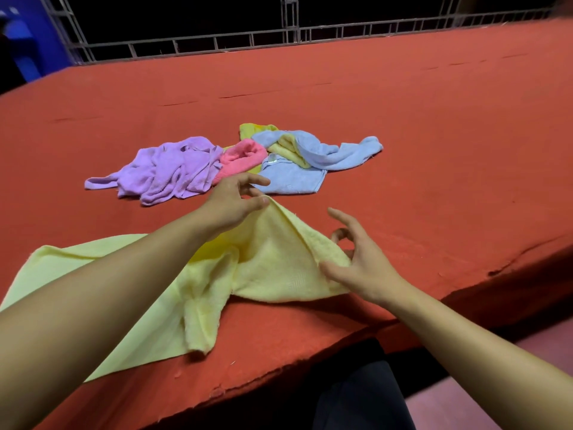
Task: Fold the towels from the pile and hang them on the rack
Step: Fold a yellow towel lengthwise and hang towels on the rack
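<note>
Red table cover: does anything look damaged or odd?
Yes. The red cover is cracked near its right edge and chipped along the front edge. Nothing is spilled; the pale yellow towel just lies rumpled.

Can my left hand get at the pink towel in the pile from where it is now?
Probably yes: the left hand pinches the pale yellow towel just short of the pink towel; nothing lies between, but it must let go first.

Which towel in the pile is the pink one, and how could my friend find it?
Look at the big red table and find the heap of crumpled towels near its middle, beyond the hands. The pink towel sits bunched in the centre of that heap, between the purple towel on the left and the blue towels on the right. It is the only pink one.
</note>
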